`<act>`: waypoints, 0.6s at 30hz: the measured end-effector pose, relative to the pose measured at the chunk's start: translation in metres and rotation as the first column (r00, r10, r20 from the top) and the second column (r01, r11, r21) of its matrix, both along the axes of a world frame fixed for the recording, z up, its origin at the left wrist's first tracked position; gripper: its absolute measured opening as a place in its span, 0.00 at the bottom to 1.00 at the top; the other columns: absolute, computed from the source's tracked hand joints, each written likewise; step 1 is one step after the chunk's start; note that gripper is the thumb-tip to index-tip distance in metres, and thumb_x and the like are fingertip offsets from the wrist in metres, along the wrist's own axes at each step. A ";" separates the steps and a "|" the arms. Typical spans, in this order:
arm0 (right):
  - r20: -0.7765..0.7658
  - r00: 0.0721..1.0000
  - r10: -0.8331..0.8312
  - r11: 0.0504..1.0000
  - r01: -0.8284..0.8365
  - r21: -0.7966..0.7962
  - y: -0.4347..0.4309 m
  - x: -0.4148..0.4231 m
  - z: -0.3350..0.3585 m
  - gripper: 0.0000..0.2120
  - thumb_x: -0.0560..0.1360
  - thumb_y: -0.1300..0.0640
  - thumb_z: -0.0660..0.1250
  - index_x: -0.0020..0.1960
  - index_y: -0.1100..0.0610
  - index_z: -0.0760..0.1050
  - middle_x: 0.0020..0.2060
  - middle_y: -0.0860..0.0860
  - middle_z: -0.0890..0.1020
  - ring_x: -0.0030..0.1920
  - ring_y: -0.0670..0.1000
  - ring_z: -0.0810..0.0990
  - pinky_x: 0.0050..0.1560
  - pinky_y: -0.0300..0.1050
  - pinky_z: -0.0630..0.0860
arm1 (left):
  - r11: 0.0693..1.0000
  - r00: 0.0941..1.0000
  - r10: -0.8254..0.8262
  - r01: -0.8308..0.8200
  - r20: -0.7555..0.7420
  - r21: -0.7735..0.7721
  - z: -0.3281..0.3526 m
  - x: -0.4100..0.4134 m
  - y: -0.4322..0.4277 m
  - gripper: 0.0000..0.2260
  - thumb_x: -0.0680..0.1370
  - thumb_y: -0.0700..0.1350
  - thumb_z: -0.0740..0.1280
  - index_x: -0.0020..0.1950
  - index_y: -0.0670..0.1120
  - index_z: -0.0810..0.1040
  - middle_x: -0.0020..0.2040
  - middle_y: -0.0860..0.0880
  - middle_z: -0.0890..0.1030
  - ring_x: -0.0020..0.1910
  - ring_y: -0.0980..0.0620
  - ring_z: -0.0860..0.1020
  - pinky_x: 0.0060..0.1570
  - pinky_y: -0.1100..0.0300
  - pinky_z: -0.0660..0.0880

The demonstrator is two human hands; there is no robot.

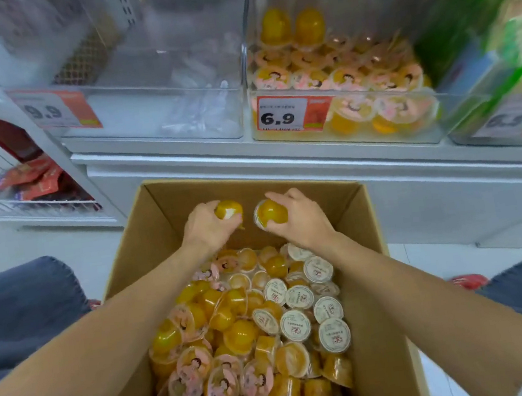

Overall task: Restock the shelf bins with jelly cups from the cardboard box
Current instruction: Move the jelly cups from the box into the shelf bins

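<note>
Two jelly cups [271, 213], clasped in left hand [206, 229] and right hand [302, 222]; likely light, slick, thin-walled: grip round dome.

The floor [441, 258] carries the box [169, 209]. Beyond the box, the shelf [182, 158] holds a clear bin [144, 113]; beyond the box's right corner sits the cup bin [410, 136].

The cardboard box [146, 238] is standing open-topped, admitting reach from above. Piled jelly cups [342, 77] are crowding the shelf bin [426, 133], leaving room overhead.
</note>
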State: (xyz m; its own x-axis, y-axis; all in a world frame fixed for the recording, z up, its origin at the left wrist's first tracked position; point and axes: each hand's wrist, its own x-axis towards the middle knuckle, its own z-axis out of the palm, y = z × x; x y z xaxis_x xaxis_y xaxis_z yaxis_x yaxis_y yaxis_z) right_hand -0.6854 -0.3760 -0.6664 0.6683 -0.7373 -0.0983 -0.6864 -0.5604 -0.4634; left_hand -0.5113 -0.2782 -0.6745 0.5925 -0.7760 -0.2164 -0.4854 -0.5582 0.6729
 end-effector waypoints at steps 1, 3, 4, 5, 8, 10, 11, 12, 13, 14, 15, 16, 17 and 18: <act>0.052 0.999 -0.001 0.999 0.003 -0.040 -0.001 -0.008 0.019 0.32 0.72 0.40 0.66 0.73 0.47 0.66 0.61 0.52 0.73 0.57 0.56 0.77 0.57 0.52 0.76 | 0.998 1.000 -0.018 0.019 0.015 -0.058 0.019 -0.009 -0.001 0.21 0.68 0.57 0.72 0.56 0.48 0.79 0.52 0.47 0.81 0.53 0.47 0.79 0.53 0.54 0.75; 0.125 0.992 0.010 0.991 0.006 -0.130 -0.002 -0.020 0.054 0.32 0.72 0.39 0.66 0.73 0.47 0.66 0.60 0.51 0.74 0.58 0.55 0.77 0.56 0.53 0.76 | 0.986 0.998 -0.040 0.047 0.048 -0.160 0.053 -0.027 -0.006 0.29 0.62 0.61 0.71 0.59 0.49 0.75 0.52 0.50 0.78 0.50 0.50 0.77 0.53 0.54 0.75; 0.149 0.989 0.012 0.985 0.013 -0.171 -0.003 -0.025 0.071 0.31 0.73 0.39 0.66 0.74 0.47 0.66 0.60 0.51 0.74 0.58 0.55 0.76 0.56 0.52 0.75 | 0.976 0.997 -0.038 0.052 0.070 -0.213 0.069 -0.036 -0.009 0.31 0.61 0.63 0.69 0.59 0.49 0.74 0.52 0.51 0.77 0.50 0.51 0.76 0.52 0.54 0.75; 0.179 0.984 0.011 0.976 0.029 -0.216 -0.005 -0.029 0.087 0.31 0.73 0.40 0.66 0.74 0.47 0.66 0.61 0.52 0.73 0.59 0.55 0.76 0.55 0.51 0.75 | 0.962 0.996 -0.030 0.053 0.089 -0.268 0.083 -0.042 -0.013 0.32 0.60 0.64 0.68 0.59 0.50 0.73 0.51 0.51 0.78 0.49 0.51 0.77 0.51 0.54 0.76; 0.308 0.951 -0.020 0.941 0.122 -0.315 -0.017 -0.039 0.130 0.32 0.73 0.45 0.67 0.74 0.49 0.64 0.64 0.53 0.73 0.61 0.54 0.74 0.55 0.51 0.75 | 0.903 0.988 -0.014 0.077 0.151 -0.423 0.122 -0.056 -0.029 0.25 0.65 0.62 0.70 0.58 0.51 0.73 0.50 0.53 0.79 0.49 0.53 0.78 0.51 0.53 0.77; 0.424 0.905 -0.046 0.936 0.187 -0.298 -0.029 -0.045 0.153 0.31 0.71 0.47 0.68 0.71 0.53 0.66 0.63 0.52 0.74 0.61 0.53 0.74 0.57 0.50 0.74 | 0.857 0.977 -0.017 0.123 0.211 -0.500 0.147 -0.062 -0.043 0.23 0.67 0.60 0.70 0.58 0.52 0.74 0.51 0.54 0.79 0.49 0.55 0.77 0.50 0.55 0.77; 0.478 0.876 -0.065 0.933 0.224 -0.283 -0.037 -0.048 0.162 0.29 0.70 0.47 0.69 0.69 0.54 0.67 0.60 0.52 0.76 0.59 0.53 0.75 0.55 0.49 0.74 | 0.840 0.971 -0.014 0.142 0.241 -0.523 0.158 -0.064 -0.051 0.22 0.68 0.60 0.71 0.58 0.52 0.75 0.51 0.55 0.79 0.49 0.55 0.78 0.50 0.56 0.77; 0.516 0.852 -0.084 0.926 0.258 -0.275 -0.046 -0.050 0.169 0.27 0.70 0.47 0.69 0.66 0.54 0.68 0.58 0.52 0.76 0.57 0.53 0.76 0.53 0.48 0.75 | 0.829 0.963 -0.017 0.164 0.269 -0.535 0.168 -0.066 -0.060 0.21 0.68 0.60 0.71 0.57 0.52 0.76 0.50 0.55 0.80 0.49 0.55 0.78 0.49 0.57 0.77; 0.531 0.841 -0.101 0.918 0.284 -0.275 -0.057 -0.052 0.174 0.26 0.70 0.47 0.69 0.65 0.54 0.69 0.57 0.51 0.76 0.56 0.52 0.76 0.53 0.47 0.74 | 0.825 0.957 -0.026 0.185 0.290 -0.535 0.176 -0.068 -0.069 0.20 0.69 0.59 0.71 0.56 0.51 0.76 0.49 0.55 0.79 0.48 0.54 0.77 0.48 0.58 0.76; 0.528 0.841 -0.119 0.911 0.303 -0.279 -0.067 -0.053 0.178 0.25 0.70 0.48 0.69 0.65 0.53 0.69 0.57 0.51 0.76 0.56 0.52 0.75 0.54 0.46 0.73 | 0.821 0.951 -0.041 0.207 0.306 -0.532 0.183 -0.070 -0.078 0.19 0.69 0.60 0.71 0.55 0.51 0.77 0.49 0.54 0.79 0.47 0.54 0.77 0.47 0.59 0.75; 0.519 0.844 -0.137 0.904 0.320 -0.283 -0.080 -0.055 0.180 0.25 0.71 0.48 0.69 0.65 0.53 0.69 0.58 0.52 0.76 0.57 0.52 0.75 0.56 0.46 0.72 | 0.818 0.946 -0.057 0.227 0.318 -0.528 0.188 -0.075 -0.088 0.20 0.68 0.61 0.70 0.53 0.50 0.77 0.48 0.53 0.79 0.46 0.54 0.77 0.46 0.59 0.75; 0.511 0.845 -0.156 0.898 0.336 -0.282 -0.092 -0.057 0.181 0.25 0.71 0.49 0.69 0.66 0.52 0.70 0.58 0.52 0.76 0.58 0.52 0.75 0.57 0.46 0.72 | 0.816 0.945 -0.068 0.237 0.321 -0.527 0.192 -0.080 -0.100 0.20 0.67 0.63 0.68 0.51 0.50 0.78 0.47 0.53 0.79 0.46 0.54 0.76 0.46 0.59 0.74; 0.510 0.843 -0.172 0.893 0.351 -0.280 -0.104 -0.058 0.181 0.25 0.71 0.49 0.69 0.66 0.52 0.70 0.58 0.52 0.76 0.58 0.52 0.75 0.57 0.47 0.72 | 0.816 0.945 -0.072 0.239 0.318 -0.526 0.195 -0.087 -0.111 0.21 0.66 0.64 0.66 0.49 0.50 0.79 0.45 0.53 0.80 0.45 0.54 0.77 0.45 0.59 0.74; 0.511 0.839 -0.188 0.889 0.366 -0.274 -0.116 -0.060 0.180 0.25 0.70 0.49 0.69 0.66 0.51 0.70 0.58 0.52 0.77 0.58 0.53 0.76 0.58 0.48 0.73 | 0.825 0.949 -0.075 0.231 0.305 -0.515 0.198 -0.092 -0.123 0.21 0.65 0.65 0.64 0.47 0.51 0.80 0.44 0.54 0.80 0.44 0.54 0.77 0.44 0.59 0.74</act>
State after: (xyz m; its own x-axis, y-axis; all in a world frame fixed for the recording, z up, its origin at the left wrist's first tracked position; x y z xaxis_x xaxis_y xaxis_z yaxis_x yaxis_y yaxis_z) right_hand -0.7450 -0.4924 -0.4862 0.3302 -0.8224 0.4633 -0.5941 -0.5625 -0.5750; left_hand -0.6034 -0.4010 -0.4768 0.4289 -0.8061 0.4077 -0.7334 -0.0473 0.6782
